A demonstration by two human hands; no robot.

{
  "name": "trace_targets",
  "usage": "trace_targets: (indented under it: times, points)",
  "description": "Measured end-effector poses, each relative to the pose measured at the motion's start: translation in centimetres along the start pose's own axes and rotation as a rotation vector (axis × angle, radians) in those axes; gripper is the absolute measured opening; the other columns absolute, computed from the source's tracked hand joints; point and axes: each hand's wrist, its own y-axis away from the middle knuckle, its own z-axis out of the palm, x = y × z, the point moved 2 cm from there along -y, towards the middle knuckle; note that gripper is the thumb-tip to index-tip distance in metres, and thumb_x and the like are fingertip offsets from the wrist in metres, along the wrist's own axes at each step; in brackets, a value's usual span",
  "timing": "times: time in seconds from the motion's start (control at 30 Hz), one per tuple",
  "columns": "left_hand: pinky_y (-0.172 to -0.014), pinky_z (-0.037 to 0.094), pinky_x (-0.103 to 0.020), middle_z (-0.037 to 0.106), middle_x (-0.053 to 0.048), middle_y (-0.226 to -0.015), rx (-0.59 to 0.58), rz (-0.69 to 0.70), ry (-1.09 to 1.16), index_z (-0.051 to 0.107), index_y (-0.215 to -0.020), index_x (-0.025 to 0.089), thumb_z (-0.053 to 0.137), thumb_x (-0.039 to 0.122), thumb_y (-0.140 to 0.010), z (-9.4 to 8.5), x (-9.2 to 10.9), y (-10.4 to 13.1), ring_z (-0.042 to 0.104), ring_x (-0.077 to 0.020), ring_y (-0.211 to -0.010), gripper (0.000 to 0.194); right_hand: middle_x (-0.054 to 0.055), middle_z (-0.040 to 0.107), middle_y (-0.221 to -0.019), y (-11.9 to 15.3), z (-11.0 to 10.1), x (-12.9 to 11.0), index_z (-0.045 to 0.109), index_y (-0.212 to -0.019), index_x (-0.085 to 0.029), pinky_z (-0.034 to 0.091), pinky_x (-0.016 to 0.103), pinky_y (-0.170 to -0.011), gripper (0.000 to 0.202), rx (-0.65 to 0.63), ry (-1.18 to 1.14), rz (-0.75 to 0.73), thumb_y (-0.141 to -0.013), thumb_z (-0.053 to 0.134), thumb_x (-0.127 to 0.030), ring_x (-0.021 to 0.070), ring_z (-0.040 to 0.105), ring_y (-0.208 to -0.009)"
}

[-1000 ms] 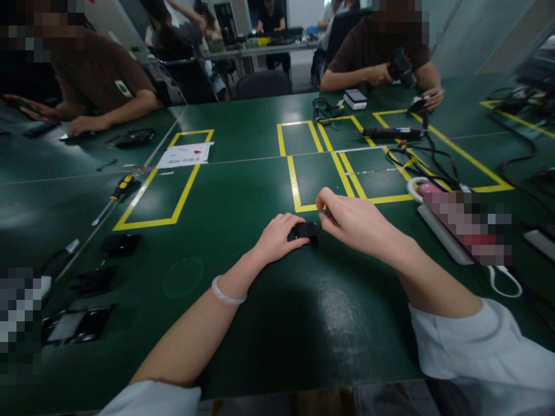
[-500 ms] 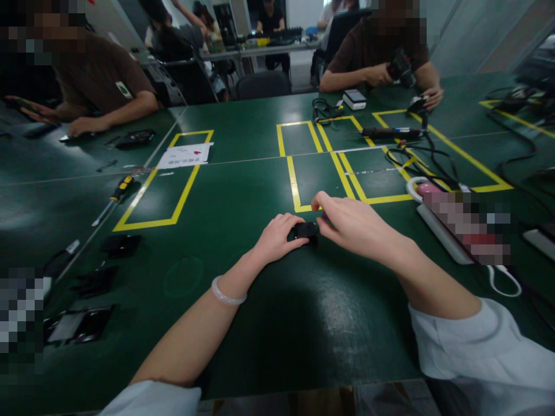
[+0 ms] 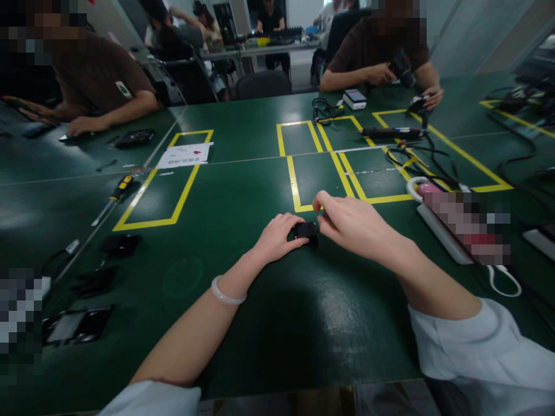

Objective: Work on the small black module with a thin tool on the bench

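Note:
A small black block-shaped part is at the middle of the green table. My left hand grips its left end, thumb along the near side and fingers over the far side. Just right of the part is my right hand, its fingers curled and the thumb and index finger drawn close together at the part's right end. Whatever those fingertips pinch, if anything, is hidden or too small to make out.
Several black pieces lie at left, below a yellow-black screwdriver. Yellow tape marks rectangles. A white paper lies beyond. At right are a pink object and cables. Across the table, a person holds a power drill.
Almost nothing differs. Both my hands and the black part stay in the same place, with at most a very slight shift of my right fingers.

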Motion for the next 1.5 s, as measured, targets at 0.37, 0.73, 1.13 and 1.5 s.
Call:
trace_targets:
  times: [0.37, 0.73, 1.13, 1.5]
  points:
    - [-0.086, 0.044, -0.037, 0.059, -0.006, -0.105, -0.005, -0.002, 0.011, 0.055, -0.112, 0.021, 0.057, 0.050, -0.088, -0.03, 0.05, 0.02, 0.053, -0.0232, -0.096, 0.038, 0.005, 0.069, -0.083, 0.03, 0.17, 0.22, 0.049, -0.106, -0.018, 0.027, 0.028, -0.057, 0.020, -0.006, 0.055, 0.014, -0.094, 0.035, -0.026, 0.0198, 0.064, -0.070]
    - [-0.086, 0.044, -0.038, 0.059, -0.006, -0.105, 0.000, -0.003, 0.004, 0.055, -0.112, 0.021, 0.056, 0.051, -0.088, 0.12, -0.06, -0.03, 0.053, -0.0236, -0.096, 0.038, 0.005, 0.069, -0.078, -0.04, -0.02, 0.26, 0.052, -0.100, -0.020, 0.024, 0.028, -0.055, 0.026, -0.048, 0.079, 0.043, -0.097, 0.032, -0.036, 0.0207, 0.063, -0.068]
    - [-0.086, 0.044, -0.038, 0.059, -0.007, -0.106, -0.007, 0.004, 0.001, 0.055, -0.112, 0.021, 0.056, 0.050, -0.088, -0.01, 0.03, -0.03, 0.053, -0.0236, -0.096, 0.038, 0.004, 0.069, -0.083, 0.27, -0.13, 0.22, 0.049, -0.102, -0.020, 0.028, 0.027, -0.056, 0.023, -0.023, -0.018, 0.038, -0.095, 0.037, -0.038, 0.0201, 0.063, -0.072]
    - [-0.085, 0.044, -0.037, 0.059, -0.006, -0.107, -0.002, -0.001, 0.010, 0.055, -0.113, 0.021, 0.057, 0.049, -0.088, -0.07, 0.10, 0.06, 0.053, -0.0234, -0.096, 0.038, 0.004, 0.068, -0.079, 0.24, -0.02, 0.51, 0.048, -0.108, -0.019, 0.024, 0.028, -0.052, 0.021, -0.028, 0.023, 0.034, -0.095, 0.034, -0.029, 0.0195, 0.062, -0.065]
